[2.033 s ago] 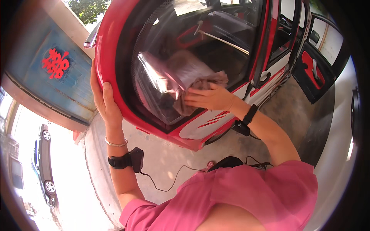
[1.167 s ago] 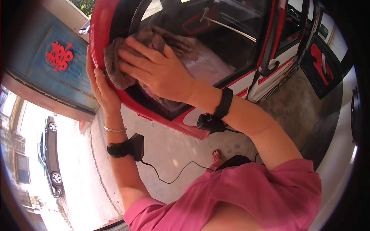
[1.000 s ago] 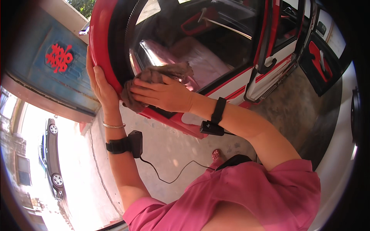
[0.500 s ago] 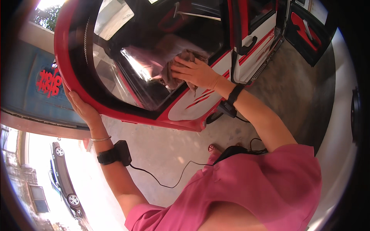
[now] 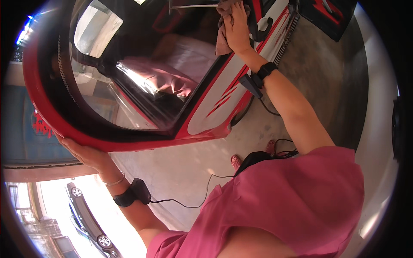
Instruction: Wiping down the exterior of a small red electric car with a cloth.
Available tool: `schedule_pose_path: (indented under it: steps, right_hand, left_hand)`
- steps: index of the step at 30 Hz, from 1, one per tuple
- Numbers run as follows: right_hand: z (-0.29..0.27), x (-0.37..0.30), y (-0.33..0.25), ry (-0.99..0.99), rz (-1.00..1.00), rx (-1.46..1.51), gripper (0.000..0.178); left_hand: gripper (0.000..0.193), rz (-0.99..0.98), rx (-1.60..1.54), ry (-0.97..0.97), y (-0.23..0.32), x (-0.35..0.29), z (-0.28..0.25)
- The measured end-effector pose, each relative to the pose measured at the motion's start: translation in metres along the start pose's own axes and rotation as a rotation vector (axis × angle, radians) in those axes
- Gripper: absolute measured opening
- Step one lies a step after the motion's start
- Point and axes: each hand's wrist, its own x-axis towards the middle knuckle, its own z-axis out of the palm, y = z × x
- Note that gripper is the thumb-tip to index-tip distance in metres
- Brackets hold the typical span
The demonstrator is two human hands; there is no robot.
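My right hand (image 5: 238, 32) presses a crumpled brown cloth (image 5: 222, 39) against the side window glass (image 5: 189, 60) of a small red and white vehicle, near the upper end of the pane. Part of the cloth hangs below my fingers. My left hand (image 5: 88, 155) rests with fingers stretched out along the vehicle's curved red front edge (image 5: 77, 133), and nothing is held in it. Through the glass, a pinkish seat cover (image 5: 176, 71) shows with bright reflections on it.
An open black and red door (image 5: 327, 17) stands out at the far right. A thin cable (image 5: 176, 206) runs from my left wrist to a black bag (image 5: 254, 161) at my waist. A parked car (image 5: 90, 223) is outside at lower left. Behind the vehicle's front is a blue panel (image 5: 17, 129).
My right hand has slid the cloth up and to the right across the glass, toward the door handle. My left hand stays on the red edge; the whole view has shifted.
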Motion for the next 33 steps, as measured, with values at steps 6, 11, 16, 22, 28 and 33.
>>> schedule_pose_path:
  steps: [6,11,16,22,28,33]
  right_hand:
    - [-0.008,-0.069,0.008,-0.081,0.258,0.023,0.044]
    - [-0.012,-0.115,-0.03,-0.108,0.4,-0.022,0.045]
    - [-0.016,-0.141,-0.087,-0.09,0.528,-0.053,0.045]
    - [-0.02,-0.189,-0.164,-0.206,0.582,0.033,0.054]
    - [-0.024,-0.19,-0.175,-0.293,0.651,0.166,0.058]
    - [-0.013,-0.192,-0.151,-0.18,0.617,0.136,0.057]
  left_hand:
    - [0.065,0.046,0.036,-0.012,0.002,-0.004,0.002]
    - [0.061,0.163,0.035,-0.003,-0.003,-0.002,-0.004]
    - [0.057,0.259,0.039,-0.028,-0.008,0.003,-0.005]
    - [0.054,0.228,-0.083,-0.12,-0.003,-0.008,-0.006]
    - [0.061,0.32,-0.138,-0.103,-0.027,-0.021,-0.005]
    - [0.064,0.353,-0.132,-0.102,-0.03,-0.02,-0.005]
